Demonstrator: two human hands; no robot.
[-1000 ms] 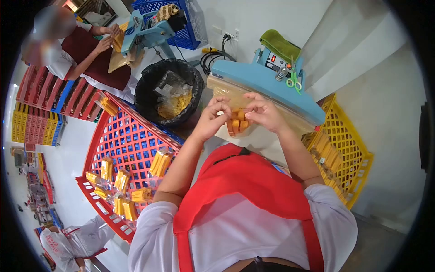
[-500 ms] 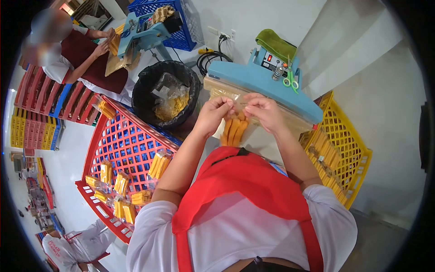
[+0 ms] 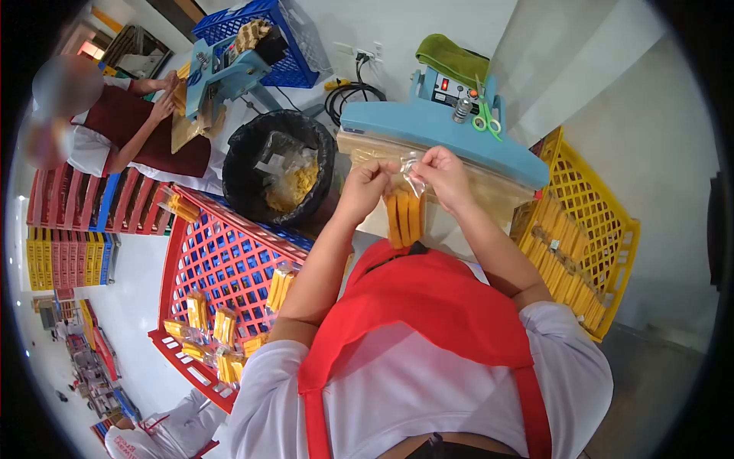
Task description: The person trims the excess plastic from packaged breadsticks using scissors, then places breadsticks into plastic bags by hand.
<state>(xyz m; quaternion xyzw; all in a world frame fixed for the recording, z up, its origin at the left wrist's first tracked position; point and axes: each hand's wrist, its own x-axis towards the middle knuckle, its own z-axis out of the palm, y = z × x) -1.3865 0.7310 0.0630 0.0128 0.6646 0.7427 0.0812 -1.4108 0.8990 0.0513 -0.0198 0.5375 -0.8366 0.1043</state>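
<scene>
A clear plastic bag of orange-yellow sticks (image 3: 405, 218) hangs upright in front of my red apron, gripped near its top from both sides. My left hand (image 3: 365, 187) pinches the left part of the bag's top. On the other side, my right hand (image 3: 446, 180) is closed on the shiny loose plastic. Just beyond both hands stands a blue bag sealer (image 3: 440, 141), with its pale front ledge partly behind the bag. Green-handled scissors (image 3: 486, 122) and a green cloth (image 3: 451, 60) rest on the sealer.
A black-lined bin (image 3: 243, 157) with plastic and yellow scraps stands left of the sealer. Left of me, a red crate (image 3: 170, 287) bears several filled bags. A yellow crate (image 3: 592, 180) at right holds many packs. At upper left, a co-worker (image 3: 141, 126) handles sticks by another sealer (image 3: 229, 80).
The bag has turned so its sticks hang straighter, and its top plastic now shows between my hands. My right hand has risen slightly. The camera view has shifted a little.
</scene>
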